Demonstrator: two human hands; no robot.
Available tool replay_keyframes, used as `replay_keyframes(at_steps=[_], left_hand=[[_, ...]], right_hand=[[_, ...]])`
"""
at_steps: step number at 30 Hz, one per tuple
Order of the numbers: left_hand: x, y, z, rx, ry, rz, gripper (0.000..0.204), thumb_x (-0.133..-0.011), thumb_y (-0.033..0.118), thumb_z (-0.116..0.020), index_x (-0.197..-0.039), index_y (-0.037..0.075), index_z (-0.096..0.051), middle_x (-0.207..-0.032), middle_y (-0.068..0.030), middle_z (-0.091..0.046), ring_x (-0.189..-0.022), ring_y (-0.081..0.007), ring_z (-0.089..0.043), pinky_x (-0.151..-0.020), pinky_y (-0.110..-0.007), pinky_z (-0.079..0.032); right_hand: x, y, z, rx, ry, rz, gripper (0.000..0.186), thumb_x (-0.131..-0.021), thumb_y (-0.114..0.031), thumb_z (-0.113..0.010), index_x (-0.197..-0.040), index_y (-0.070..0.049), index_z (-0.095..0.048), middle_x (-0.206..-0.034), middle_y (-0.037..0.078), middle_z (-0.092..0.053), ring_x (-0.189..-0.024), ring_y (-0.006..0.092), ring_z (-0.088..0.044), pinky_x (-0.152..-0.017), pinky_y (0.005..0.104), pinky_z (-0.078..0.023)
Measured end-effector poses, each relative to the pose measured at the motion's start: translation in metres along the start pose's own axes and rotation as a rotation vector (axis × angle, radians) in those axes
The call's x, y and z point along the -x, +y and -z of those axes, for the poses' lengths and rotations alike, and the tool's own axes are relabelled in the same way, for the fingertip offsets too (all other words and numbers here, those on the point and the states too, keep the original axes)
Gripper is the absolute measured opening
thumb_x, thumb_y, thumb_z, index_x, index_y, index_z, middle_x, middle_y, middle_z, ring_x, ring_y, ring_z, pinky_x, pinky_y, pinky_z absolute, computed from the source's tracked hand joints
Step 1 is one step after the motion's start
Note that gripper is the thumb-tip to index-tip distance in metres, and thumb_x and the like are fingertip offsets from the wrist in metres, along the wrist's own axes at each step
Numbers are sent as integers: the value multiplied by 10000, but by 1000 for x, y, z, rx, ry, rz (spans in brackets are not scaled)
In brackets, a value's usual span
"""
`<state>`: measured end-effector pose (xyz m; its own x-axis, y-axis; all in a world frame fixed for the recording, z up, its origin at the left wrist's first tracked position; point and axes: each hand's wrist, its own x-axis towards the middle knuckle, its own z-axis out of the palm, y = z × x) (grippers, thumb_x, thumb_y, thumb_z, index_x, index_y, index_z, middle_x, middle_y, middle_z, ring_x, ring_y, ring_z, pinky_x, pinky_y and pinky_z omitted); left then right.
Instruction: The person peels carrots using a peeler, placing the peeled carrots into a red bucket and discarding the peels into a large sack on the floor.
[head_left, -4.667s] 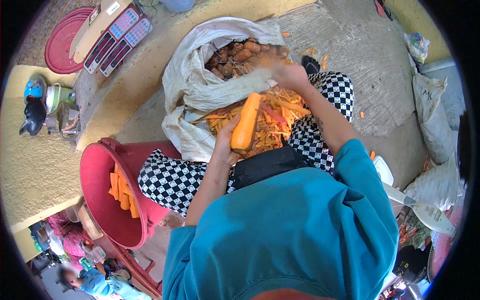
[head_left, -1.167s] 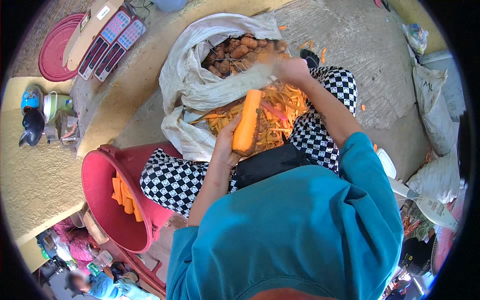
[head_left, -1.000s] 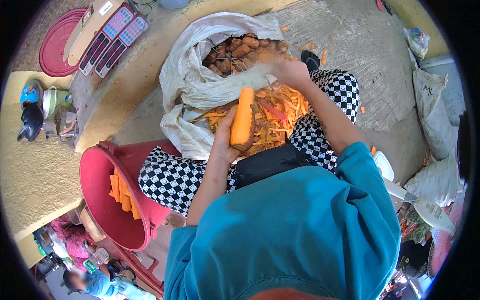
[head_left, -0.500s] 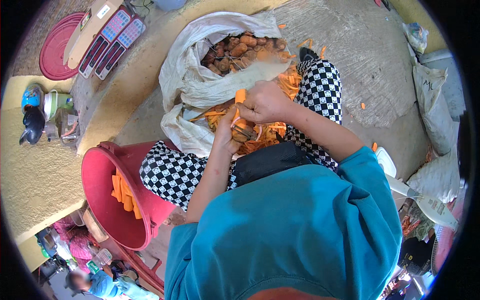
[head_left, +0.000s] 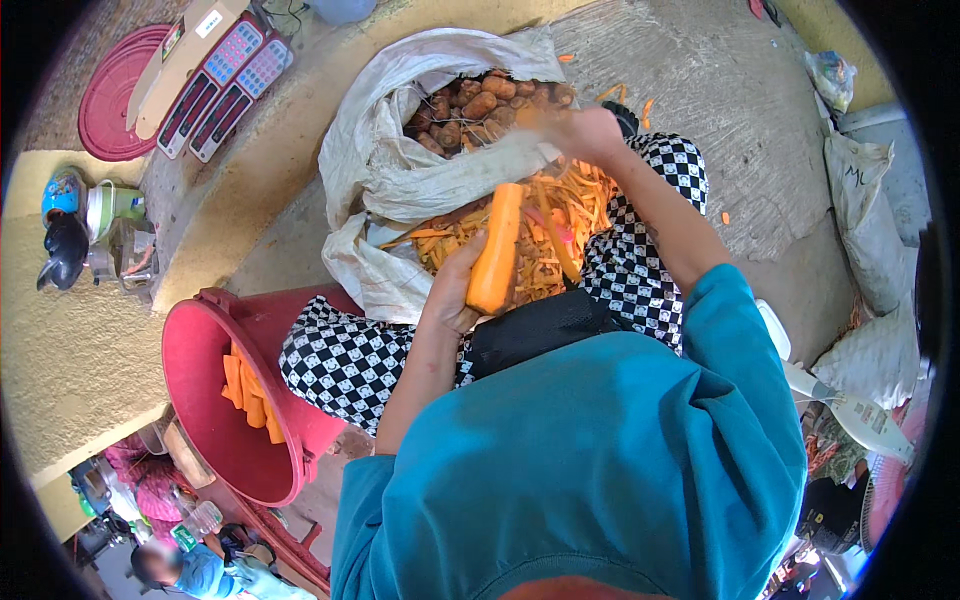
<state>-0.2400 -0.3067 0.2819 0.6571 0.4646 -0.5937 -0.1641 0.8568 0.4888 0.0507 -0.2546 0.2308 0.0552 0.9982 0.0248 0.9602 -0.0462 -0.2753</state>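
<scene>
A thick, peeled orange carrot (head_left: 495, 250) is gripped near its lower end by my left hand (head_left: 456, 285), and its cut end points away from me. My right hand (head_left: 590, 135) is raised apart from the carrot, at the right edge of the open sack; motion smears its fingers, so I cannot make out what is in them. Below it a long peel strip hangs over the heap of orange peelings (head_left: 580, 195) between my legs. Unpeeled brownish carrots (head_left: 480, 105) fill the opening of the white woven sack (head_left: 355, 150).
A red bucket (head_left: 185, 420) tilts by my left leg, with several peeled carrots (head_left: 250, 395) inside. Two keypad devices (head_left: 225, 85) and a red lid (head_left: 105, 95) sit at far left. White sacks (head_left: 865, 215) stand at right. Another person (head_left: 200, 570) is at lower left.
My right hand has moved away from the carrot, up and to the right toward the sack. The carrot's long peeled side now shows. My right knee has shifted slightly right.
</scene>
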Motion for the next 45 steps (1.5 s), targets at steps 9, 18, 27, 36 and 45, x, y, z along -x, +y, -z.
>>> replay_keyframes(at_steps=[9, 18, 27, 36, 45], left_hand=[[-25, -13, 17, 59, 136, 37, 393, -952, 370, -448, -1134, 25, -494, -880, -118, -603, -713, -203, -632, -569, -383, -557], [-33, -16, 24, 105, 38, 12, 343, -952, 348, -447, -1090, 43, -522, -903, -80, -599, -754, -193, -622, -617, -329, -556], [-8, -3, 6, 60, 5, -106, 366, -933, 309, -501, -1147, 11, -501, -890, -105, -609, -737, -190, -631, -588, -325, -559], [-17, -5, 15, 176, -42, -8, 478, -963, 401, -385, -1260, 33, -458, -888, -105, -619, -668, -180, -627, -524, -297, -536], [-29, -14, 23, 152, 93, 32, 331, -949, 335, -443, -1107, 58, -531, -976, -89, -605, -801, -188, -623, -667, -348, -548]], right_hand=[[36, -47, 8, -240, 21, -38, 459, -832, -436, -483, -599, -80, -657, -577, 139, -602, -572, 346, -599, -547, 416, -480], [67, -116, 18, -425, 190, 525, 356, -787, -271, -563, -472, -107, -559, -493, 89, -524, -450, 300, -485, -465, 419, -372], [36, -79, 15, -376, 173, 229, 352, -772, -362, -564, -541, -105, -631, -522, 102, -565, -486, 317, -545, -504, 417, -430], [4, 5, -19, -2, 86, -121, 491, -837, -503, -439, -684, -107, -685, -593, 121, -621, -582, 330, -619, -551, 398, -496], [65, -116, 25, -408, 132, 469, 375, -801, -346, -548, -508, -116, -597, -483, 105, -528, -469, 318, -505, -481, 417, -388]])
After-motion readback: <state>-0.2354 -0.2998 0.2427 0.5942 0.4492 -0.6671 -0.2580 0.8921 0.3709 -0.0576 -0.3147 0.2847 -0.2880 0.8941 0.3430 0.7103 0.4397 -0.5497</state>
